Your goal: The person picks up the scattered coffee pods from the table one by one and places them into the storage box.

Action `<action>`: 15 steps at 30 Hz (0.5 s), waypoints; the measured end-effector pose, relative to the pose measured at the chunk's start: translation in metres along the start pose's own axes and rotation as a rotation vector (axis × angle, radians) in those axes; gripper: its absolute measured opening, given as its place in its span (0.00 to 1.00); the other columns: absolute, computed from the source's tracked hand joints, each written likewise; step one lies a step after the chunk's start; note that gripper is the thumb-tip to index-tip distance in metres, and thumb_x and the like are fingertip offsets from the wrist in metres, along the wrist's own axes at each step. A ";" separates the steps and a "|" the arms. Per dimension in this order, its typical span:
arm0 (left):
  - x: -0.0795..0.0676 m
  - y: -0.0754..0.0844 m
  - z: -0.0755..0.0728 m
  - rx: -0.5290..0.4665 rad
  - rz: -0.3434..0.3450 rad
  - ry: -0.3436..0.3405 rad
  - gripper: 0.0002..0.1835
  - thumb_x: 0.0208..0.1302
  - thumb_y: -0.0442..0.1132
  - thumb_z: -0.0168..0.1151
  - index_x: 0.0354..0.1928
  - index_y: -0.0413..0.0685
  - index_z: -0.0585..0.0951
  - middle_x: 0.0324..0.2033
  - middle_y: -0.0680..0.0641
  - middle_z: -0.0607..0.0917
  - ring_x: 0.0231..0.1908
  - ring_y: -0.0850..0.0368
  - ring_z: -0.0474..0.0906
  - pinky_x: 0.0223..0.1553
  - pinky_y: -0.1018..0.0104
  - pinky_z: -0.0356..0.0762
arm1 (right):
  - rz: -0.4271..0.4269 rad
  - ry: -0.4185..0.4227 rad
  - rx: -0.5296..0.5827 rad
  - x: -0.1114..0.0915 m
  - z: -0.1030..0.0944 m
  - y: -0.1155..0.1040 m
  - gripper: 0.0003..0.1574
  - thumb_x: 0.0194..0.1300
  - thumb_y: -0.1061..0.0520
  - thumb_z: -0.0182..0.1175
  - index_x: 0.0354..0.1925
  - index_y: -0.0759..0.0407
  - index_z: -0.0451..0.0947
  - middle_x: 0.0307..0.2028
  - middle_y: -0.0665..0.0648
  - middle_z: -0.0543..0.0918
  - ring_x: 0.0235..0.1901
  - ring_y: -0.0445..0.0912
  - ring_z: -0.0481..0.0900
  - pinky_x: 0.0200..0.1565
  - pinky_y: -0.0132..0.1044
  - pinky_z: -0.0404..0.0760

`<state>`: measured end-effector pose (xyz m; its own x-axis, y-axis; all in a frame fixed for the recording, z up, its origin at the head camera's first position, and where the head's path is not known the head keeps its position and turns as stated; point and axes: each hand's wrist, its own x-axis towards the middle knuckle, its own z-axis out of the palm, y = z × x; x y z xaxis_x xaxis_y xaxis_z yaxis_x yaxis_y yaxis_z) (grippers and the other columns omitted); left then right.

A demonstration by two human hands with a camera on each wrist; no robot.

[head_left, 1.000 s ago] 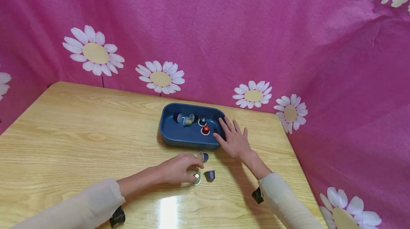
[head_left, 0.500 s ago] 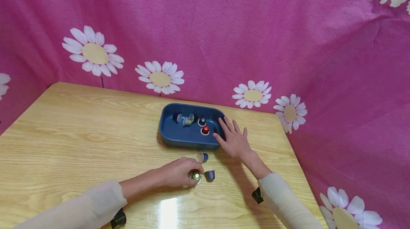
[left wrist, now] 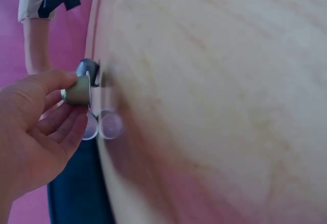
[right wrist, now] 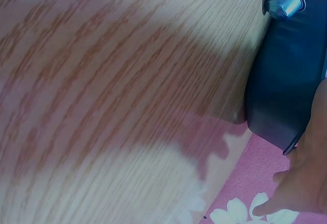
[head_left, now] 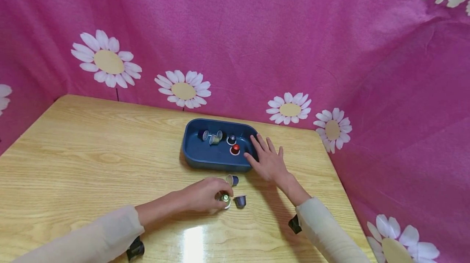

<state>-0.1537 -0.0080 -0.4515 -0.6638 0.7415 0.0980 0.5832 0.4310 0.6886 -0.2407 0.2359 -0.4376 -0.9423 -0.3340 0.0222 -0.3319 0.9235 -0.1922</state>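
My left hand [head_left: 205, 195] pinches a green coffee capsule [left wrist: 77, 92] between thumb and fingers, close over the table. Its foil rim faces down toward the wood. Just right of it lies a dark grey-purple capsule [head_left: 240, 201] on its side. A blue capsule [head_left: 234, 180] lies a little farther back, pale lid turned leftward. My right hand [head_left: 271, 165] rests with spread fingers on the right end of a dark blue tray [head_left: 209, 164]. Inside the tray are a red capsule [head_left: 235, 148], a pale gold capsule [head_left: 214, 140] and several dark ones.
The wooden table [head_left: 110, 144] runs back to a pink cloth [head_left: 235, 42] printed with daisies, which also hangs along the right side. A black wrist camera [head_left: 136, 248] sits under the left sleeve, another [head_left: 295, 224] under the right.
My left thumb and fingers have closed round the green capsule and raised it slightly. My right hand and the tray have stayed put.
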 end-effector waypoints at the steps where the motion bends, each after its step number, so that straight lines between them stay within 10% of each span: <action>1: 0.001 0.001 -0.002 -0.003 -0.001 0.003 0.10 0.63 0.36 0.70 0.46 0.45 0.85 0.38 0.57 0.83 0.37 0.65 0.76 0.42 0.71 0.76 | -0.001 -0.001 -0.001 0.000 0.000 0.000 0.46 0.73 0.28 0.42 0.79 0.46 0.50 0.78 0.56 0.51 0.75 0.60 0.44 0.64 0.75 0.41; 15: 0.021 0.024 -0.049 0.021 0.010 0.122 0.11 0.65 0.36 0.68 0.49 0.47 0.85 0.43 0.53 0.84 0.42 0.61 0.78 0.45 0.67 0.79 | -0.013 0.004 -0.006 0.000 -0.001 0.001 0.46 0.73 0.29 0.43 0.79 0.47 0.51 0.77 0.56 0.52 0.75 0.61 0.45 0.63 0.75 0.42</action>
<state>-0.1762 -0.0076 -0.3978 -0.7093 0.6782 0.1923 0.5986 0.4354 0.6724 -0.2407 0.2368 -0.4363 -0.9382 -0.3449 0.0284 -0.3439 0.9203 -0.1863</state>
